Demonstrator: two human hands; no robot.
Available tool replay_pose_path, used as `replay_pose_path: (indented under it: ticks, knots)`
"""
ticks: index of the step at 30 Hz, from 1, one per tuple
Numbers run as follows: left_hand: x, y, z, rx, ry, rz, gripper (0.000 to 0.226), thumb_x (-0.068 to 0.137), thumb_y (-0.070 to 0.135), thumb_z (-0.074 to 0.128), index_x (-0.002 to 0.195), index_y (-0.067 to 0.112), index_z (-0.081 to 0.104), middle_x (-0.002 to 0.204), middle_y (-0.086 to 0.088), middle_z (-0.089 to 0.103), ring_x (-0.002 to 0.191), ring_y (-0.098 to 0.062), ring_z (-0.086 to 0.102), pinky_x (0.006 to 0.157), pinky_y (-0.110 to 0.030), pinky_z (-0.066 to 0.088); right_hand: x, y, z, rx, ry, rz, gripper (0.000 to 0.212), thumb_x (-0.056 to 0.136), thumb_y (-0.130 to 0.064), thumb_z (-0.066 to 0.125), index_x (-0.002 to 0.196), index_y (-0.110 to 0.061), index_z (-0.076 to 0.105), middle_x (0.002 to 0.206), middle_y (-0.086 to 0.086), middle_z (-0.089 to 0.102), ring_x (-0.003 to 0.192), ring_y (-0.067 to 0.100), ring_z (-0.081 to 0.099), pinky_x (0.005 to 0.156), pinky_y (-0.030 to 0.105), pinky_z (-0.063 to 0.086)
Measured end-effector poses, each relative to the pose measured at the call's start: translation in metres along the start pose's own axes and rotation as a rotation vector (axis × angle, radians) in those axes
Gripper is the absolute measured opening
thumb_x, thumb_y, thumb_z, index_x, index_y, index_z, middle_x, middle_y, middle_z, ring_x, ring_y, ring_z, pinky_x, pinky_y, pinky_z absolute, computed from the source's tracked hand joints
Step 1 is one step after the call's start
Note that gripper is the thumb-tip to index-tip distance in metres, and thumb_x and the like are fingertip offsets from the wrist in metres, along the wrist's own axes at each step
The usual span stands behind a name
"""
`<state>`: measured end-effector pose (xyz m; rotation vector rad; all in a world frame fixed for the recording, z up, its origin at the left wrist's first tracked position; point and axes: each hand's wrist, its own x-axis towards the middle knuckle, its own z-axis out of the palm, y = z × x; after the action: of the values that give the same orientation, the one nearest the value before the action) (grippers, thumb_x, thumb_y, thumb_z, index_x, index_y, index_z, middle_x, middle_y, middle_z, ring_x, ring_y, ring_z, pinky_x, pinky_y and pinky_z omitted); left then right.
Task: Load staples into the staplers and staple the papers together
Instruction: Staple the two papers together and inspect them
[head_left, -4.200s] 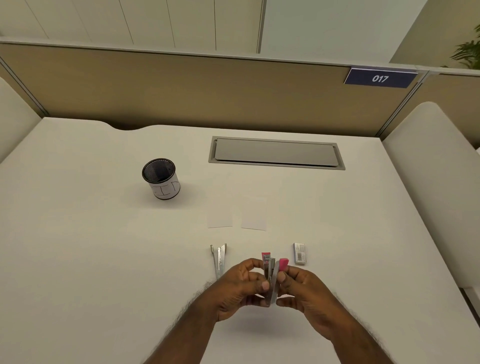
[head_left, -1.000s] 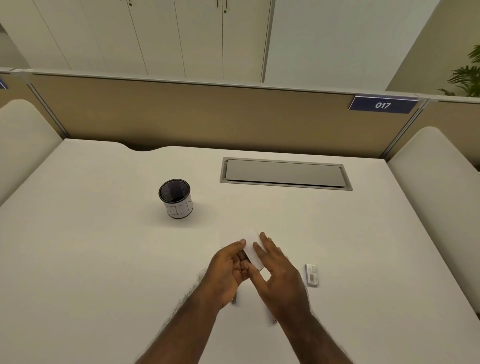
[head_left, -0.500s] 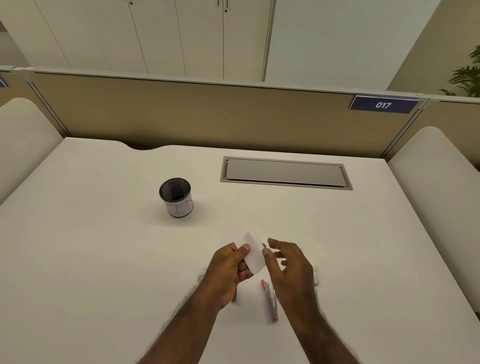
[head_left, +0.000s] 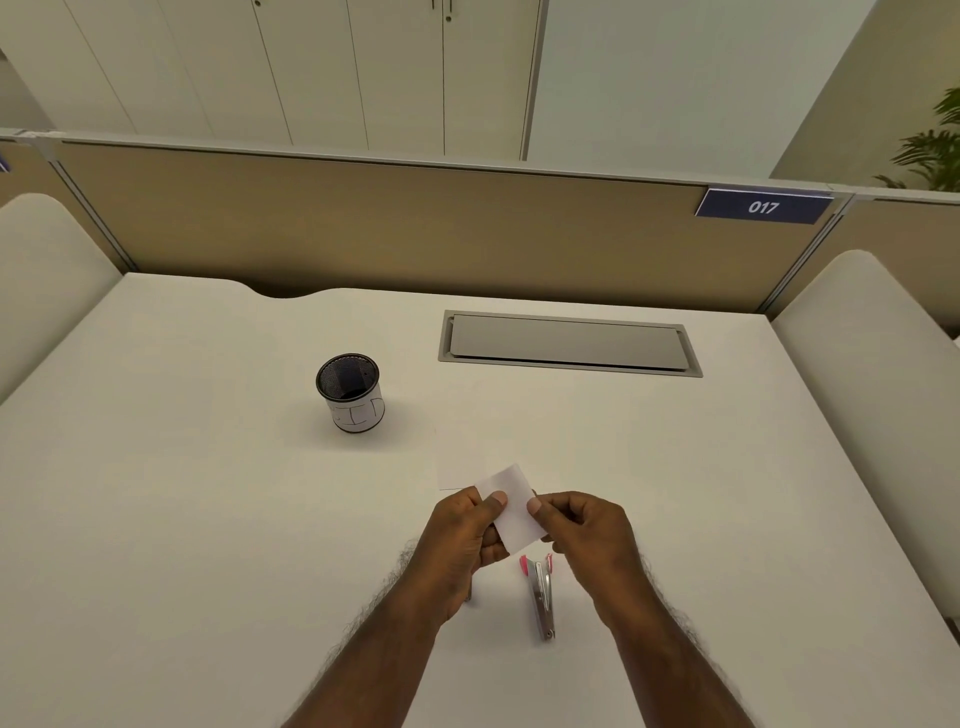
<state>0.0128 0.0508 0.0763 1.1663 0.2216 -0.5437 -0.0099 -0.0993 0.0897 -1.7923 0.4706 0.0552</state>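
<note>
A small white paper slip (head_left: 511, 506) is held above the desk between both hands. My left hand (head_left: 465, 543) pinches its left edge with the thumb on top. My right hand (head_left: 584, 535) pinches its right edge. A second white slip (head_left: 454, 478) lies flat on the desk just behind them, barely visible. The pink-tipped metal stapler (head_left: 541, 597) lies on the desk below the held slip, between my wrists. A second metal stapler (head_left: 468, 597) is almost wholly hidden under my left hand. The staple box is hidden behind my right hand.
A black mesh pen cup (head_left: 350, 391) stands at the left middle of the white desk (head_left: 208, 519). A grey cable hatch (head_left: 569, 343) sits at the back. A tan partition (head_left: 415, 228) bounds the far edge, with padded dividers on both sides.
My right hand has closed its fingers onto the slip's right edge, so both hands now hold it. Earlier the pink stapler was in my hands; it now lies on the desk.
</note>
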Motion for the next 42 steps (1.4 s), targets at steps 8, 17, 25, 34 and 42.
replay_pose_path:
  ticks: [8,17,25,34,42]
  knots:
    - [0.003,0.001,-0.003,0.015,-0.002,0.016,0.023,0.094,0.020,0.060,0.113,0.009,0.068,0.110,-0.013,0.073,0.101,-0.031,0.070,0.080,-0.037,0.058,-0.001,-0.002,-0.002,0.077,-0.056,0.048,0.007,0.082,-0.020,0.075,0.077,-0.016,0.077,0.071,0.000,0.075,0.058,0.007,0.062,0.060,0.022,0.054]
    - [0.009,0.007,-0.002,0.076,0.074,0.016,0.020,0.083,0.029,0.075,0.092,0.011,0.077,0.096,-0.010,0.077,0.083,-0.022,0.073,0.067,-0.030,0.057,-0.002,0.001,-0.004,0.101,-0.113,0.044,0.008,0.082,-0.017,0.075,0.074,-0.016,0.077,0.069,0.000,0.075,0.056,0.004,0.062,0.057,0.017,0.052]
    - [0.010,0.005,0.004,0.074,0.129,0.065,0.011,0.086,0.022,0.072,0.082,0.013,0.076,0.091,-0.012,0.077,0.077,-0.019,0.072,0.064,-0.029,0.057,-0.003,0.003,0.000,0.078,-0.077,0.015,0.008,0.083,-0.015,0.075,0.075,-0.013,0.076,0.067,-0.001,0.074,0.054,0.001,0.062,0.054,0.013,0.049]
    - [0.010,-0.004,-0.012,-0.032,-0.001,-0.065,0.021,0.092,0.015,0.063,0.111,0.008,0.067,0.104,-0.014,0.075,0.091,-0.025,0.073,0.067,-0.028,0.057,-0.005,0.018,0.005,0.146,0.041,0.033,0.008,0.081,-0.018,0.077,0.073,-0.020,0.076,0.071,-0.002,0.076,0.058,0.005,0.066,0.057,0.020,0.056]
    - [0.014,-0.012,-0.021,-0.004,0.184,-0.020,0.016,0.096,0.000,0.053,0.105,0.005,0.065,0.092,-0.010,0.074,0.079,-0.019,0.071,0.064,-0.026,0.058,-0.002,0.068,0.005,-0.174,0.147,0.078,0.011,0.085,-0.035,0.071,0.093,-0.028,0.068,0.091,-0.010,0.071,0.080,0.007,0.066,0.082,0.036,0.055]
